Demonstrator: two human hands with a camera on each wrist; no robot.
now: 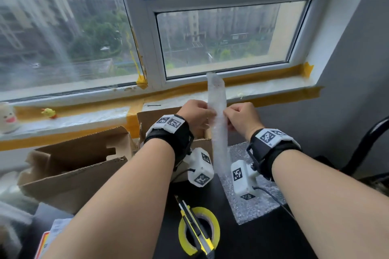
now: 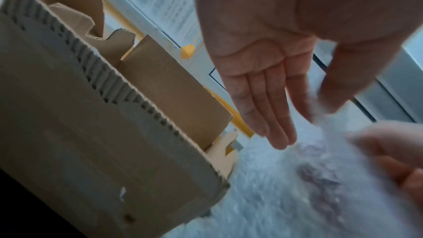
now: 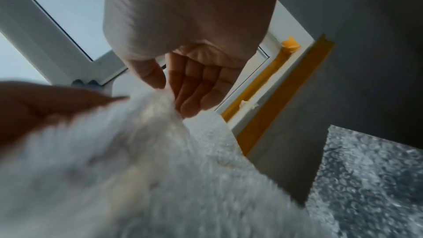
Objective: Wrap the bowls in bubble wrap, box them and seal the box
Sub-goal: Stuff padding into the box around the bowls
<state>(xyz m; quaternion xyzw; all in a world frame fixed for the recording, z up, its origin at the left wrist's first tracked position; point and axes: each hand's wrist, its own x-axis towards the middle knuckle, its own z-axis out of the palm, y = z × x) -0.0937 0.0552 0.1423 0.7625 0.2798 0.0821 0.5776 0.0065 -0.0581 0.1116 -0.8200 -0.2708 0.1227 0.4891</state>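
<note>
Both hands, left hand [image 1: 195,114] and right hand [image 1: 242,119], pinch the upright bubble wrap [image 1: 217,111] mid-sheet; light, floppy, likely best gripped at edges.

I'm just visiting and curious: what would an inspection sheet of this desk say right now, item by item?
Surface: dark tabletop, partly covered.
Job's things: bubble wrap strip held upright; flat bubble wrap sheet on the table; open cardboard box at left; yellow tape roll with utility knife lying across it. No bowls seen.
Clutter: printed papers at the near left edge.
Hands: left hand and right hand each pinch the strip from their own side.
Cables: a thin black cable runs from the right wrist camera.
Surroundings: window sill edged with yellow tape, small duck figure on it; grey wall at right.
</note>
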